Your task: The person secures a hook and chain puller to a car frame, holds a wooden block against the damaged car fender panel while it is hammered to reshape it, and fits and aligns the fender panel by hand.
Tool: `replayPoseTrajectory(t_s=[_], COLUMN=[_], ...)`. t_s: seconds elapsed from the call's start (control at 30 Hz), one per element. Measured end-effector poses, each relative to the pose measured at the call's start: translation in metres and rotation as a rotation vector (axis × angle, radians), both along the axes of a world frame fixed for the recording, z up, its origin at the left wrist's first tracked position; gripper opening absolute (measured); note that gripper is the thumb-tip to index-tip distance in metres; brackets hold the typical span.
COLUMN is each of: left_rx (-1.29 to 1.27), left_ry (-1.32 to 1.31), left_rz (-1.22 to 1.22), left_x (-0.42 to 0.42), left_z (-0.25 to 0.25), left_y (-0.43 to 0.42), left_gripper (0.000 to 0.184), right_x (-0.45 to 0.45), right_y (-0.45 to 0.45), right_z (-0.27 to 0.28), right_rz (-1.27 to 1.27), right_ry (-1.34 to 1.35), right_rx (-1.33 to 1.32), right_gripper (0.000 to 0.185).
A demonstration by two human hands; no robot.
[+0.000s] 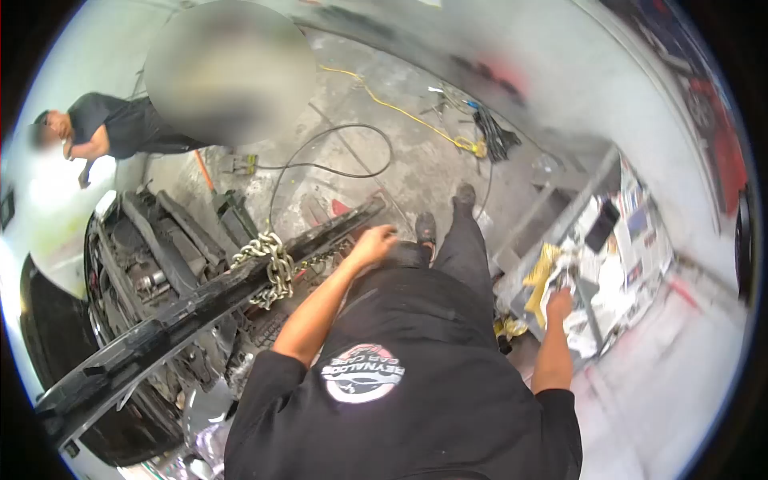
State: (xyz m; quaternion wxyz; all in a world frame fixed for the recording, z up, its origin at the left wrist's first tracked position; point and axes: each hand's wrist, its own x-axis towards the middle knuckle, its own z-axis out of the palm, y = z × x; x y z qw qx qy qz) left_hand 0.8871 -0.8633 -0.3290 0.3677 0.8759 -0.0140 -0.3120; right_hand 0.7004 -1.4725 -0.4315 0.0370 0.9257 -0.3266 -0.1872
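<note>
My left hand [374,244] is raised beside the end of a long black metal bar [172,324]. Its fingers are loosely bent, with nothing visible in them. A heavy metal chain [276,264] is looped around the bar, left of this hand. On the other side of my body, my right hand [560,306] reaches down to a surface covered with newspaper [640,264]. Its fingers are curled closed over white material; what they hold is hidden. Close by lie a yellow cloth or paper [542,276], a greyish strip [589,308] and a black phone-like rectangle [602,226].
A vehicle's exposed front [152,264] fills the left side. Beyond it stands another person [112,128] in dark clothes. A black hose [344,172] and a yellow cord [400,108] run over the concrete floor. Black cables [496,136] lie near the covered wall.
</note>
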Motion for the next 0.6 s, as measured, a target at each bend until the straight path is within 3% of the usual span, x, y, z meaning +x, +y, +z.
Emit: replayPoseTrajectory(t_s=[0.1,0.2,0.27,0.33,0.37,0.4,0.47,0.5,0.53,0.6], left_rx=[-0.019,-0.013,-0.021,-0.004,0.014,0.030,0.067,0.083,0.091,0.100], left_ry=[0.090,0.049,0.010,-0.005,-0.008,-0.002,0.029,0.044,0.085,0.066], left_rz=[0.024,0.088,0.164,0.244,0.268,0.282,0.314,0.328,0.336,0.378], left_x=[0.026,0.073,0.094,0.111,0.122,0.132,0.143,0.150,0.158,0.174], left_z=[-0.007,-0.015,-0.029,-0.046,-0.050,-0.048,-0.053,-0.062,-0.067,-0.072], left_y=[-0.030,-0.036,-0.030,-0.024,-0.018,-0.012,-0.001,0.006,0.015,0.035], left_gripper=[0.039,0.039,0.038,0.037,0.036,0.036,0.033,0.032,0.031,0.030], right_x=[0.012,0.052,0.092,0.151,0.166,0.203,0.256,0.277,0.320,0.381], right_y=[0.008,0.040,0.064,0.075,0.072,0.084,0.089,0.070,0.087,0.096], right_z=[0.031,0.073,0.117,0.138,0.124,0.133,0.112,0.069,0.080,0.032], right_rz=[0.236,0.135,0.188,0.109,0.273,0.158,0.171,0.304,0.394,0.413], right_ry=[0.037,0.026,-0.093,0.003,-0.142,-0.104,-0.149,-0.252,-0.152,-0.115], right_rx=[0.107,0.202,0.371,0.594,0.609,0.733,0.907,0.965,0.928,0.841], right_gripper=[0.040,0.037,0.028,0.027,0.023,0.021,0.018,0.017,0.019,0.021])
